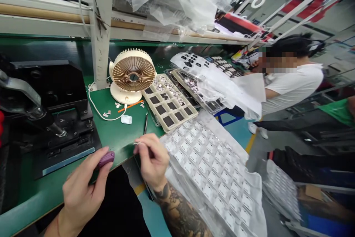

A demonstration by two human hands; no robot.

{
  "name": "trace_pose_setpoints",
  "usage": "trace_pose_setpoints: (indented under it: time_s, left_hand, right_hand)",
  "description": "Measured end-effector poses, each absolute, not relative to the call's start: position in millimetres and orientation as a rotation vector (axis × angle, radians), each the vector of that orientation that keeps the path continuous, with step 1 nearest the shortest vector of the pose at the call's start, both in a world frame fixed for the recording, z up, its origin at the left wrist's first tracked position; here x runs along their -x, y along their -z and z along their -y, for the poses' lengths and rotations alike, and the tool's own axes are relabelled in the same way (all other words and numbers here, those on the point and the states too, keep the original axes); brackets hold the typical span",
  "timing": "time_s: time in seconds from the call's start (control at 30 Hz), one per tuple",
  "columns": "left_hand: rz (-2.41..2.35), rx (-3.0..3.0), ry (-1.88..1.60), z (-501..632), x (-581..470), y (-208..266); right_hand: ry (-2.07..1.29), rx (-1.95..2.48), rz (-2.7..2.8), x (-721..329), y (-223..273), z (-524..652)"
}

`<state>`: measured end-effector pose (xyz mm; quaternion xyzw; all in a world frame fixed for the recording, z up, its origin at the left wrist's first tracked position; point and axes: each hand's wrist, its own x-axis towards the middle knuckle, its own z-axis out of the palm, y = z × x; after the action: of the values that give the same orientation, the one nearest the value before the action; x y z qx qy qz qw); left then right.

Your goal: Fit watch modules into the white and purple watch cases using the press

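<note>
The left hand (85, 187) pinches one purple piece (106, 159), the right hand (153, 161) one pale piece (137, 143). Beyond the right hand lie one pair of tweezers (145, 123) and one divided tray (159, 119), small shiny parts (163, 81) in its far cells; right of that hand, a clear tray (256, 192) holds rows of white pieces (213, 178). One fan (134, 74) stands on the green table (118, 133) beyond both hands.

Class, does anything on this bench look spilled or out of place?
Slightly: small pale pieces lie scattered on the green workbench beside the desk fan. They look stray because other small parts sit in the compartmented tray nearby.
</note>
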<state>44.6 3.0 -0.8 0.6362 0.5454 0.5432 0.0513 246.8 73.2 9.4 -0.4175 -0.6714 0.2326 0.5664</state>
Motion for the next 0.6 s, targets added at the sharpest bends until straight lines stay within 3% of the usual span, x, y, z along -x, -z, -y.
trace_pose_setpoints:
  time_s: [0.37,0.43,0.6]
  left_hand:
    - [-1.584,-1.362,-1.409,20,-14,19]
    - [-1.567,-1.266,-1.348,19,-15,16]
    - [-1.424,-0.992,-1.430,12,-20,2]
  right_hand:
    - [0.248,1.283,2.216,-294,-12,-206]
    - [0.238,1.305,2.272,-281,-12,-208]
    - [-0.143,1.023,2.532,-225,-25,-205]
